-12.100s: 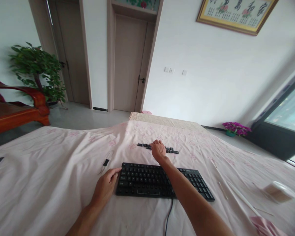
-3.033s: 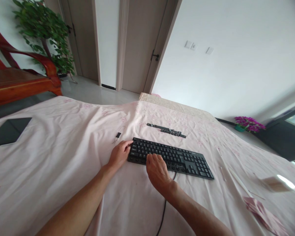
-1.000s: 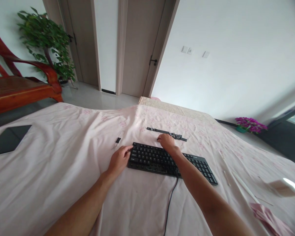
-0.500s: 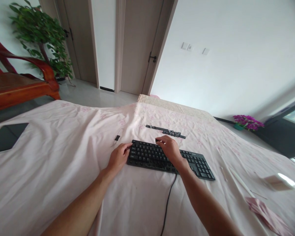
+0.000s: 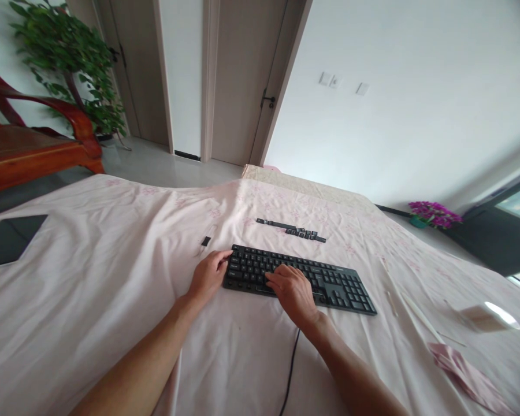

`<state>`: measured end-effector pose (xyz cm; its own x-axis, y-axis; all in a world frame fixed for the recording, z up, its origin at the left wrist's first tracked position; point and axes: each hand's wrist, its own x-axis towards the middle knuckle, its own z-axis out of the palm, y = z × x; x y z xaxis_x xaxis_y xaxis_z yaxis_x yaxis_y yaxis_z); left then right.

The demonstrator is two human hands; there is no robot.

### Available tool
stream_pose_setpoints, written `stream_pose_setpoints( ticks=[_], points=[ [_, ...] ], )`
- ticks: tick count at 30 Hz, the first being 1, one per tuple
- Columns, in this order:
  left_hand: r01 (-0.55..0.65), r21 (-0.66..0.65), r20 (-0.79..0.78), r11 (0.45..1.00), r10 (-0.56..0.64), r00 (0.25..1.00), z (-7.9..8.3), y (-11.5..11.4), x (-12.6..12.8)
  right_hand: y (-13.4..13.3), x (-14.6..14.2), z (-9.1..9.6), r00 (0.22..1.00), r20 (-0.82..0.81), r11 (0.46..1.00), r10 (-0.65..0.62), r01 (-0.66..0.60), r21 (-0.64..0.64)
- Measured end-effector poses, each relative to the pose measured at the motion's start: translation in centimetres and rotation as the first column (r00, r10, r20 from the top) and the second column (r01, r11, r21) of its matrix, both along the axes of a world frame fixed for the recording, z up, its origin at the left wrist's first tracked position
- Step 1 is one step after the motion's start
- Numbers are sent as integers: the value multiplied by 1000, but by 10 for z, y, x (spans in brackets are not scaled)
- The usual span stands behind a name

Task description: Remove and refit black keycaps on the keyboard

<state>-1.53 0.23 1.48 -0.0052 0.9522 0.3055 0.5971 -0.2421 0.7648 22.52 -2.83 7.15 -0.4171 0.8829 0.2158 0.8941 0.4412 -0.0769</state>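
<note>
A black computer keyboard (image 5: 342, 289) lies on the pink flowered cloth, with bare key sockets showing along its front row. My left hand (image 5: 208, 276) is closed on the keyboard's left end, thumb and fingers at its upper corner. Over the middle front rows, my right hand (image 5: 293, 289) has its fingertips pinched together down at the keys. The small dark keycap it held half a second ago is now hidden by the fingers. Behind the keyboard lie loose keycaps (image 5: 302, 233) in two uneven rows, including a long space bar (image 5: 283, 225).
A small black piece (image 5: 205, 241) rests beyond my left hand. The keyboard's cable (image 5: 291, 370) runs toward me. A dark flat tablet-like object (image 5: 13, 240) lies far left. On the right are thin sticks (image 5: 422, 318), a box (image 5: 487, 318) and a pink cloth (image 5: 463, 370).
My right hand has moved from the keyboard's back edge toward me and slightly left, down onto the front rows. My left hand keeps its place on the left end.
</note>
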Motion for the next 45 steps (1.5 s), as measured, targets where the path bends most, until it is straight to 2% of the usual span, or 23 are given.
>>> stream_pose_setpoints(
  ticks=[11, 24, 31, 35, 38, 40, 43, 45],
  points=[
    [-6, -11, -10, 1000, 6, 1000, 4, -2, 1, -3, -6, 0, 990, 142, 998, 20, -29, 64],
    [-7, 31, -19, 1000, 8, 1000, 1, -1, 0, -15, -7, -14, 963, 266, 985, 38, -80, 152],
    [-4, 21, -21, 1000, 4, 1000, 2, -2, 1, -21, -13, -7, 937, 348, 986, 36, -89, 138],
    [-3, 33, -25, 999, 4, 1000, 1, -2, 1, -23, -17, -10, 932, 360, 991, 37, -82, 110],
    [0, 33, -25, 999, 1, 1000, 2, -2, 0, -23, -14, -10, 950, 309, 994, 35, -66, 88],
    [-4, 24, -22, 1000, 4, 1000, 2, -3, 0, -18, -6, -8, 976, 210, 997, 55, -65, 41],
    [-5, 12, -10, 1000, 5, 1000, 1, -3, 0, -1, 15, -4, 998, -65, 999, 24, -26, -25],
    [5, 11, -7, 1000, -4, 1000, 0, -2, 1, 16, 33, -2, 965, -254, 998, -59, 53, -32]
  ],
)
